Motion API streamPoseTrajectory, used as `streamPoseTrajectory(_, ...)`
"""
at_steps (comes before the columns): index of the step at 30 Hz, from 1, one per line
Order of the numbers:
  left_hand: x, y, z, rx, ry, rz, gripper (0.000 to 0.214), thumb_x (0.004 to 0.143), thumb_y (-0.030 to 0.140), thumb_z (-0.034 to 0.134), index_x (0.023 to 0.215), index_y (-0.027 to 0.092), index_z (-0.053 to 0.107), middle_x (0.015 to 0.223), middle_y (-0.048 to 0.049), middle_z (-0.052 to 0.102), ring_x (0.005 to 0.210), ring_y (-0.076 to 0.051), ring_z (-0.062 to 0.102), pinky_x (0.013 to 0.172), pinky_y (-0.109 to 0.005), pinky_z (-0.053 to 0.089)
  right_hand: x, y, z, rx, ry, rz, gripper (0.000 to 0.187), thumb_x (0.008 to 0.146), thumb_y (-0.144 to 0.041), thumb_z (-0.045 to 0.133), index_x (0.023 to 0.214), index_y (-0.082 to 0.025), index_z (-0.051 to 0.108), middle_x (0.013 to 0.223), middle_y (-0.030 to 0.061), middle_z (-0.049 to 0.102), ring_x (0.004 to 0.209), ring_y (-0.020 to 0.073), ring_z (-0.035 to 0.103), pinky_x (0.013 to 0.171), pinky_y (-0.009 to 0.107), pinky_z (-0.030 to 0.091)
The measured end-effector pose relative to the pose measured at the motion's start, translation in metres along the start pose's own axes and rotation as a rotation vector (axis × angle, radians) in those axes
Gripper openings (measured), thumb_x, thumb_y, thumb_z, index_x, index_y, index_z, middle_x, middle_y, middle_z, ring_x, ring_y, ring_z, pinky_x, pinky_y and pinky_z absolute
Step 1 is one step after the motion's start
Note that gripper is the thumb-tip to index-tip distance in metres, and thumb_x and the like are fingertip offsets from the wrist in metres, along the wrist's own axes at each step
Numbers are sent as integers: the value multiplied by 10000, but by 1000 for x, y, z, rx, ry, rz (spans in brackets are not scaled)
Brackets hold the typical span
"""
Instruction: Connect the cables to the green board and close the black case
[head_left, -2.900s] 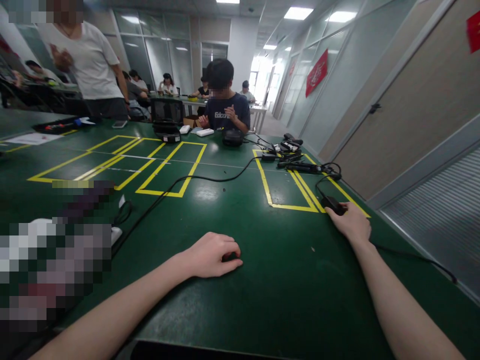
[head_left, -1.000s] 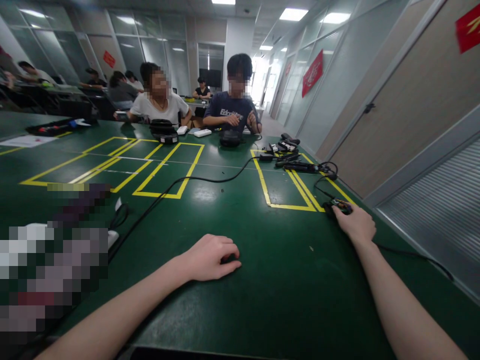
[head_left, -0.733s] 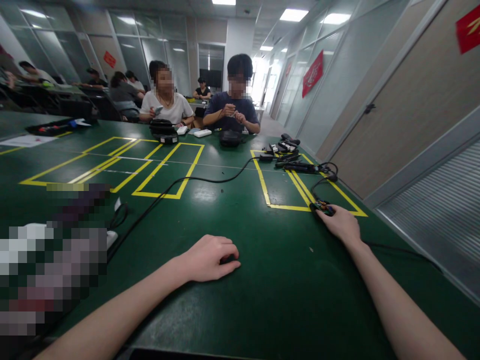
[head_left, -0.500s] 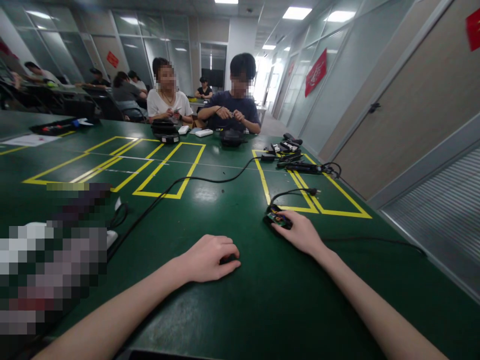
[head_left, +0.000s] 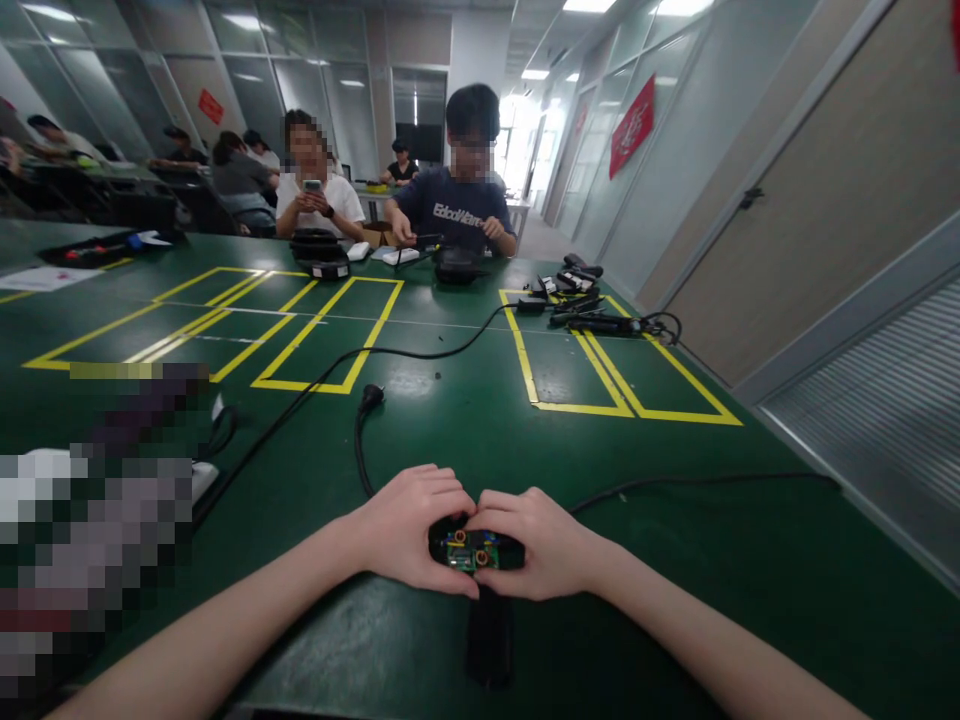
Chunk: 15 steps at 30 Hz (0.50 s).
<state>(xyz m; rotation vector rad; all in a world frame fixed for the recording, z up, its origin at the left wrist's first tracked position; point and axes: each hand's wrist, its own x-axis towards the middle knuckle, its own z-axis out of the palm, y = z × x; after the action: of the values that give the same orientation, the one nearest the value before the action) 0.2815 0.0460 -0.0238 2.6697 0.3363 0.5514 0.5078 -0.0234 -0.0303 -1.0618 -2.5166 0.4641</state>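
A small black power adapter [head_left: 474, 549] with its green circuit board exposed lies on the green table [head_left: 645, 560] right in front of me. My left hand [head_left: 409, 525] curls around its left end and my right hand [head_left: 544, 540] curls around its right end, fingertips meeting above it. Two black cables leave the adapter: one loops left to a plug [head_left: 370, 396], the other [head_left: 697, 482] runs right toward the table edge. A flat black piece [head_left: 489, 635] lies just below my hands.
Yellow tape rectangles [head_left: 585, 370] mark the table. Black adapters and cables [head_left: 592, 310] are piled at the far right. Two people [head_left: 457, 205] sit at the far side handling small things. A long black cable [head_left: 330, 375] crosses the middle. A white item [head_left: 202, 480] sits at left.
My right hand dragged the adapter from the yellow box at the right over to my left hand. Both hands now hold it; its plug cable trailed across to the centre-left.
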Motion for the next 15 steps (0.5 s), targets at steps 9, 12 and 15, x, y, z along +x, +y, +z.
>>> streamPoseTrajectory(9, 0, 2, -10, 30, -62, -115, 385, 778, 474, 816, 938, 202, 594, 973, -27, 639, 862, -197, 615, 740, -295, 444, 2, 6, 2, -62, 93, 66, 226, 840, -345, 745, 1013, -213, 686, 944, 25, 719, 753, 162, 696, 599, 250, 458)
streamPoseTrajectory(12, 1, 4, -9, 48, -80, -135, 490, 738, 532, 855, 1008, 196, 623, 1004, -40, 648, 905, -225, 614, 778, -321, 462, 2, 9, 1, -66, 108, 90, 203, 852, -341, 738, 997, -210, 684, 934, 27, 711, 761, 163, 693, 623, 250, 479)
streamPoseTrajectory(15, 2, 6, -6, 86, -86, -190, 649, 658, 649, 880, 1046, 185, 646, 1046, -59, 650, 941, -256, 607, 831, -369, 474, 2, 11, -1, -56, 141, 90, 195, 847, -316, 739, 997, -202, 691, 937, 31, 706, 771, 171, 698, 637, 257, 493)
